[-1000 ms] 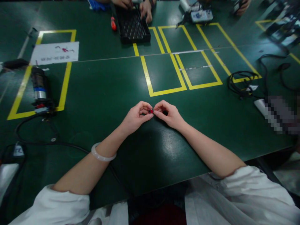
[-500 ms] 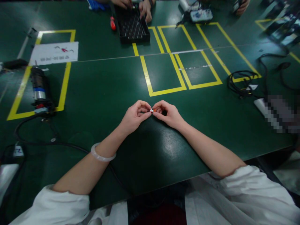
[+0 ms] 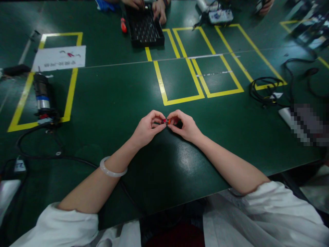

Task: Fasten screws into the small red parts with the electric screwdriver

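A tiny red, orange and metallic part [image 3: 168,121] is pinched between the fingertips of both hands, just above the green table [image 3: 123,103]. My left hand [image 3: 147,128] grips its red end with thumb and forefinger. On the orange end, my right hand [image 3: 183,126] closes in the same kind of pinch. The fingertips of the two hands nearly meet, and they cover much of the part. Its exact kind is too small to make out.
A black tray [image 3: 147,43] holding small pieces lies across the table near another person's hands [image 3: 159,12], with a red-handled tool [image 3: 123,25] beside it. At left is a dark cylindrical device [image 3: 43,97] with a cable; a coiled black cable [image 3: 264,91] lies right.
The small part has turned slightly between my fingers, so more red shows on the left and less of the bright metal. Both hands keep their place.
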`<state>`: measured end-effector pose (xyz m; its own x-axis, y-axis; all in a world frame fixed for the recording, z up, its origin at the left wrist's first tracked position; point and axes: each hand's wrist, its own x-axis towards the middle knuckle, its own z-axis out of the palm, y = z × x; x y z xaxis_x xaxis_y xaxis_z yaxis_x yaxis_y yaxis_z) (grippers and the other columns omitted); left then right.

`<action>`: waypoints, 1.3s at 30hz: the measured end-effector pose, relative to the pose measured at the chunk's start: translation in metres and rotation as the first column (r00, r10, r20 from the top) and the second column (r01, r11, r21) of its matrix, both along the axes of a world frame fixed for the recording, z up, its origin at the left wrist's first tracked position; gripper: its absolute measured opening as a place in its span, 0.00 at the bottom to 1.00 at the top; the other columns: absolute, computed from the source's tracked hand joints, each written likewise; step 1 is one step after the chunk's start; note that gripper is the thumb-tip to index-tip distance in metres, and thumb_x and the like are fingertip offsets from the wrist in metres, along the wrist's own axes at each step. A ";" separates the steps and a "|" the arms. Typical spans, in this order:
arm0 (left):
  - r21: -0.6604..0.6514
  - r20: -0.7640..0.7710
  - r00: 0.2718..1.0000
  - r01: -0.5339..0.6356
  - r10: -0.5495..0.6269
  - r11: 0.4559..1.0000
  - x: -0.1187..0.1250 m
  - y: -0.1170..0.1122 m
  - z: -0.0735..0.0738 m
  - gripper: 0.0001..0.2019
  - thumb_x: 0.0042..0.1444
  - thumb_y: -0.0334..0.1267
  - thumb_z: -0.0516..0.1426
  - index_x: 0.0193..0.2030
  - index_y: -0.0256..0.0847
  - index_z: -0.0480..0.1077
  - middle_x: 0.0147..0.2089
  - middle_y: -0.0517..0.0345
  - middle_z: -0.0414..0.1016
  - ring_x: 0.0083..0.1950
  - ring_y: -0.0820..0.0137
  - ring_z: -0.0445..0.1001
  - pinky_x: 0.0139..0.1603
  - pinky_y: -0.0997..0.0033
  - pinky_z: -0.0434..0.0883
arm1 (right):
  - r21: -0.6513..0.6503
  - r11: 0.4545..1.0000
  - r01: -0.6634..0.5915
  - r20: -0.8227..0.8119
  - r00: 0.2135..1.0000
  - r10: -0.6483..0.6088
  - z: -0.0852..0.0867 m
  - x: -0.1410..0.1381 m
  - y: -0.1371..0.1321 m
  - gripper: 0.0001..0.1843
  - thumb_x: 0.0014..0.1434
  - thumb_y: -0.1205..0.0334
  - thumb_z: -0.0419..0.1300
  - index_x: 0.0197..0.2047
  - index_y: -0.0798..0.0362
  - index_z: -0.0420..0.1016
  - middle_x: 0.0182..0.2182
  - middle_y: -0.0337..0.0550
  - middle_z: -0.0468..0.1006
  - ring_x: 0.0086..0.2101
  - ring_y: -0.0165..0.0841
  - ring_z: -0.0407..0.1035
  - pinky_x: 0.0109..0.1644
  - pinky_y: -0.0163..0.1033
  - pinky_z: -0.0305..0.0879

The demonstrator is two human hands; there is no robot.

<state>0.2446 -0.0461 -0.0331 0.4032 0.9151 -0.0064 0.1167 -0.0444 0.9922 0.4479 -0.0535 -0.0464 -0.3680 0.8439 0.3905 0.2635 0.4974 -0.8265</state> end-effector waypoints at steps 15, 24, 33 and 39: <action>0.023 -0.026 1.000 0.008 -0.008 1.000 0.000 0.000 0.000 0.14 0.56 0.38 0.65 0.45 0.38 0.69 0.45 0.53 0.74 0.43 0.71 0.74 0.41 0.73 0.71 | -0.031 0.999 0.019 0.018 1.000 -0.019 0.002 0.001 0.000 0.08 0.61 0.68 0.61 0.44 0.51 0.70 0.35 0.38 0.77 0.32 0.29 0.72 0.38 0.37 0.69; 0.021 -0.043 0.999 0.014 -0.013 1.000 -0.001 0.000 0.000 0.13 0.58 0.40 0.64 0.45 0.37 0.70 0.43 0.54 0.74 0.44 0.70 0.74 0.43 0.72 0.71 | -0.088 0.996 0.022 0.010 1.000 -0.021 0.002 0.000 -0.001 0.07 0.62 0.63 0.63 0.44 0.51 0.71 0.36 0.39 0.78 0.33 0.30 0.72 0.39 0.37 0.69; 0.009 -0.063 0.998 0.015 -0.015 1.000 0.000 0.001 0.003 0.14 0.56 0.42 0.65 0.44 0.37 0.70 0.42 0.52 0.75 0.43 0.68 0.75 0.42 0.71 0.72 | -0.097 0.995 0.008 0.017 1.000 -0.006 0.002 0.002 0.000 0.07 0.62 0.64 0.62 0.44 0.51 0.72 0.36 0.39 0.79 0.33 0.29 0.72 0.38 0.37 0.68; 0.004 -0.080 0.997 0.016 -0.016 1.000 -0.001 0.001 0.006 0.15 0.57 0.45 0.65 0.43 0.37 0.70 0.42 0.53 0.75 0.42 0.68 0.75 0.42 0.71 0.72 | -0.077 0.997 -0.002 -0.010 1.000 0.002 0.002 0.001 0.000 0.07 0.62 0.66 0.62 0.44 0.53 0.72 0.35 0.39 0.78 0.31 0.28 0.71 0.37 0.36 0.67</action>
